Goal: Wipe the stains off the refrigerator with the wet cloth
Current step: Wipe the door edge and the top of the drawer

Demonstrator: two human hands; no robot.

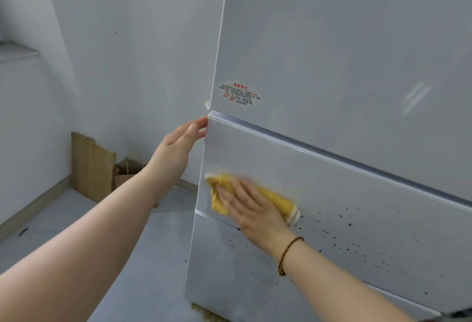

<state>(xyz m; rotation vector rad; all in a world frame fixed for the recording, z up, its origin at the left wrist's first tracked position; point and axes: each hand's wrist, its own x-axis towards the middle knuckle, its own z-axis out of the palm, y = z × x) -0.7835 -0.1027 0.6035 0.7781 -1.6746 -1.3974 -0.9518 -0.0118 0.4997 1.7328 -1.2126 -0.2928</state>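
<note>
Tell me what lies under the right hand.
The yellow cloth lies under the right hand, pressed against the fridge door. Any stains beneath the cloth are covered; dark specks show only around it.

The white refrigerator (344, 40) stood with its doors closed. Small dark stains (350, 224) speckled the middle and lower door fronts. The yellow cloth (275, 197), crumpled and white at one end, lay against the middle door near its left edge, beside the stains.
</note>
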